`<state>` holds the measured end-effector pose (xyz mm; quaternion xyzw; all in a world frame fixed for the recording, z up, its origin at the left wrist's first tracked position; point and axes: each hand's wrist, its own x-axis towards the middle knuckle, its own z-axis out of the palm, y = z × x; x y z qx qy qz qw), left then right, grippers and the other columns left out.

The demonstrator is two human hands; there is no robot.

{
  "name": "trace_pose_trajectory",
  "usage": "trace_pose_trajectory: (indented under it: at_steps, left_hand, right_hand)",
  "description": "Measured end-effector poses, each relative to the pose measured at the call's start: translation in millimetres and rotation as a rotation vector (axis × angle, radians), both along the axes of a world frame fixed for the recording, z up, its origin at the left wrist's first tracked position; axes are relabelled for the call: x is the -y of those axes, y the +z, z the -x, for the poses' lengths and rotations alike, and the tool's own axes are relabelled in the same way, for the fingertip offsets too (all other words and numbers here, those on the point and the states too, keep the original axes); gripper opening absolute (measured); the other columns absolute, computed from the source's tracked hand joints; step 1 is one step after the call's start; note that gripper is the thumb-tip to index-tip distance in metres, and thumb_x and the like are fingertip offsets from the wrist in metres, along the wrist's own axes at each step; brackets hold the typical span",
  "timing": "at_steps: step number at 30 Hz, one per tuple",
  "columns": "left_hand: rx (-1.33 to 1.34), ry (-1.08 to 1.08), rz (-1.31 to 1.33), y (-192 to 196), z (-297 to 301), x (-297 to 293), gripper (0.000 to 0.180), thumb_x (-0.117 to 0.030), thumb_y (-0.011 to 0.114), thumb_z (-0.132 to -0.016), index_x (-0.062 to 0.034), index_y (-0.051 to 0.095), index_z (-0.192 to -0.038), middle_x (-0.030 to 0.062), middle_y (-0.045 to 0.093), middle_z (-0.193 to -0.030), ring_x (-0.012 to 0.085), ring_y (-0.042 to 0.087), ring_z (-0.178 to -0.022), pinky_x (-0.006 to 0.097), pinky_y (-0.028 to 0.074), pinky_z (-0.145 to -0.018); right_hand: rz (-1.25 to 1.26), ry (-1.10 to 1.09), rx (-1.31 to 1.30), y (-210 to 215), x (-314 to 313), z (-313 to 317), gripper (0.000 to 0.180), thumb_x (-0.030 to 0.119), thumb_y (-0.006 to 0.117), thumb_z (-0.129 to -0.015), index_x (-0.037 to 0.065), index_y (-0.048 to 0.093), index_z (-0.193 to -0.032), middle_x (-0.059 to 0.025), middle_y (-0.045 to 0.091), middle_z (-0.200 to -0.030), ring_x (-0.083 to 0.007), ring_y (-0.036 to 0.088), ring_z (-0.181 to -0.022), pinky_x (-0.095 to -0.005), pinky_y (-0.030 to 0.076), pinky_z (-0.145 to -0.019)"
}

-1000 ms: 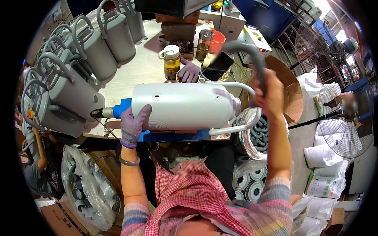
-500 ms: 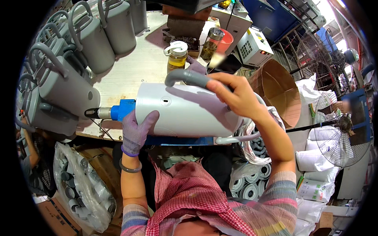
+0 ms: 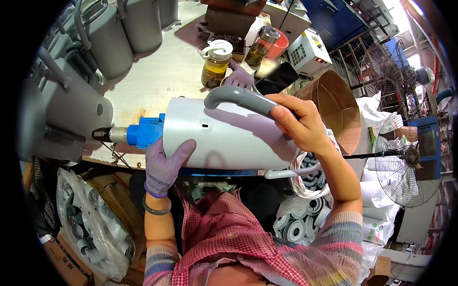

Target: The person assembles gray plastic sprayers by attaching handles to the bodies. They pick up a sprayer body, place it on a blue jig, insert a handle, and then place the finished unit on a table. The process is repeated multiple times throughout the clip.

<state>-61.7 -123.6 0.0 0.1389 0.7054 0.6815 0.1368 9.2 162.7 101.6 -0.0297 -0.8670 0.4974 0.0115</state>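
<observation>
A light grey plastic cylinder (image 3: 238, 128) lies on its side in front of me, with a small slotted hole near its left part. Its left end fits over a blue fixture (image 3: 149, 129) with a metal and black fitting. My left hand (image 3: 167, 159), in a thin purple glove, grips the cylinder's left end, thumb on the near side and fingers mostly hidden. My bare right hand (image 3: 303, 121) is closed round one end of a dark grey curved handle (image 3: 243, 100). The handle's bent end hangs just above the cylinder's upper side, near the hole. A pale grey tube (image 3: 293, 172) sticks out below the right end.
Several grey canisters with handles (image 3: 102, 43) stand at left. Beyond the cylinder are a lidded jar (image 3: 215, 64), a purple glove (image 3: 240, 77), a glass bottle (image 3: 261, 46) and a cardboard box (image 3: 338, 109). Bags of grey parts (image 3: 95, 229) flank my lap; a fan (image 3: 405, 159) stands right.
The whole view has shifted a little. My right hand and the curved handle have come slightly lower over the cylinder. My left hand keeps its grip at the cylinder's left end.
</observation>
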Motion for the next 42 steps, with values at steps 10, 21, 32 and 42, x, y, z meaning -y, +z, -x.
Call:
trace_pose_trajectory:
  at_steps: [10,21,32,42]
  left_hand:
    - [-0.001,-0.036,-0.028,2.0,0.5,0.2,0.037,-0.026,0.076,-0.088,0.0030,0.069,-0.109,0.0085,0.073,-0.095,0.0121,0.064,-0.087,0.029,0.052,-0.079]
    - [0.023,-0.012,-0.081,-11.6,-14.5,1.8,0.043,-0.031,0.075,-0.089,0.0018,0.066,-0.115,0.0078,0.071,-0.103,0.0129,0.064,-0.092,0.029,0.052,-0.083]
    - [-0.262,0.175,0.226,-0.8,-44.4,52.7,0.026,-0.016,0.063,-0.093,0.0006,0.067,-0.113,0.0126,0.070,-0.101,0.0217,0.067,-0.091,0.033,0.053,-0.082]
    - [-0.492,-0.457,1.002,-120.5,14.7,-36.6,0.062,-0.046,0.061,-0.089,-0.0114,0.050,-0.139,0.0226,0.063,-0.122,0.0369,0.060,-0.114,0.045,0.042,-0.103]
  right_hand:
    - [0.014,0.032,-0.040,-4.2,0.7,-0.3,0.029,0.026,0.064,-0.095,0.002,0.069,-0.112,-0.0047,0.061,-0.070,-0.0076,0.056,-0.064,-0.0239,0.045,-0.060]
    - [-0.252,0.121,0.103,15.6,14.5,8.0,0.035,0.037,0.061,-0.096,0.004,0.067,-0.107,-0.0065,0.060,-0.069,-0.0139,0.059,-0.062,-0.0303,0.046,-0.060]
    - [-0.683,0.292,-0.223,33.9,38.5,16.0,0.038,0.043,0.056,-0.097,0.006,0.059,-0.106,-0.0220,0.060,-0.071,-0.0409,0.060,-0.066,-0.0458,0.046,-0.061]
    - [-0.533,-0.048,0.005,47.2,-58.0,-73.1,0.034,0.031,0.060,-0.096,-0.002,0.063,-0.106,-0.0158,0.057,-0.070,-0.0248,0.047,-0.060,-0.0362,0.043,-0.061]
